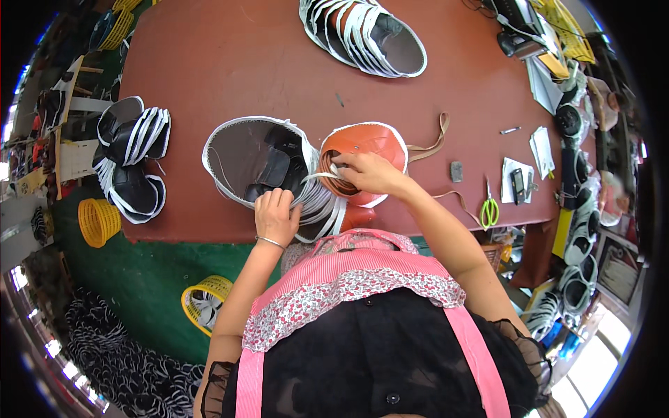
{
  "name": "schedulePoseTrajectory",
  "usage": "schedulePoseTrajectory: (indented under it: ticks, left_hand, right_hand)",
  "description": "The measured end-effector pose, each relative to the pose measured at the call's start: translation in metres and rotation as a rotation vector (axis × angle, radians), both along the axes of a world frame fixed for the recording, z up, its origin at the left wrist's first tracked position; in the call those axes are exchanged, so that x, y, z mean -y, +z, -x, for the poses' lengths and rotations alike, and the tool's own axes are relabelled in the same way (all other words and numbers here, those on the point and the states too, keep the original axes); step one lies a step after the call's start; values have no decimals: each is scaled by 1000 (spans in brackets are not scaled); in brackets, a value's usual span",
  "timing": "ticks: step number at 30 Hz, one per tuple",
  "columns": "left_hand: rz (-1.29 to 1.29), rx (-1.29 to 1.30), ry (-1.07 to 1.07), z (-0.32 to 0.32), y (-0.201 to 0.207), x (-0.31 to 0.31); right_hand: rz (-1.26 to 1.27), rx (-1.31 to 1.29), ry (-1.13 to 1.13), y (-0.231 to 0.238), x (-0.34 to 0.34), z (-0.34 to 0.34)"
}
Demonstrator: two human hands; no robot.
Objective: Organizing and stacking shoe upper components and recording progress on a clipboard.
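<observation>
A stack of dark leather pieces [233, 164] with white edging, looking like shoe uppers, lies near the table's front edge. My left hand [277, 217] is closed over its near rim, thumb hidden in part. Against the stack's right side is an orange leather piece [380, 143], also white-edged and curled inward. My right hand [369, 173] has its fingers bent into the curl, gripping the orange leather. A narrow white strip [322, 176] runs from these fingers toward the dark stack. The fingertips of my right hand are partly hidden.
Similar white-edged stacks lie at the far edge [380, 35] and left [132, 160] of the reddish-brown table [279, 76]. Green-handled scissors [489, 211], a grey block [456, 171], brown straps [440, 136] and papers [540, 150] lie right. Yellow baskets [100, 221] stand on the green floor.
</observation>
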State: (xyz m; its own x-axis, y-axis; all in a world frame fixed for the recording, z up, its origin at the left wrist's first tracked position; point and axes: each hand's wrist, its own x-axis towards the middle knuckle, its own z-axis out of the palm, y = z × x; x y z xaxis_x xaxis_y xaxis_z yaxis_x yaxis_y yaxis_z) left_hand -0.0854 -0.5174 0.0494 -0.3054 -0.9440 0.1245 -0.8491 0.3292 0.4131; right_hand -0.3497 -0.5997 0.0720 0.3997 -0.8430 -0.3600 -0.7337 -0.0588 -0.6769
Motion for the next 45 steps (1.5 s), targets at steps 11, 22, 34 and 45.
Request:
schedulePoseTrajectory:
  ticks: [11, 22, 34, 45]
  left_hand:
    - [-2, -358, -129, 39, 19, 37]
    - [-90, -204, -90, 38, 10, 73]
    - [-459, -178, 165, -27, -38, 103]
    - [-159, 223, -486, 58, 30, 132]
  right_hand:
    - [48, 58, -241, -29, 6, -28]
    - [361, 987, -405, 168, 40, -35]
    - [995, 43, -1395, 109, 73, 438]
    - [466, -580, -1632, -163, -202, 417]
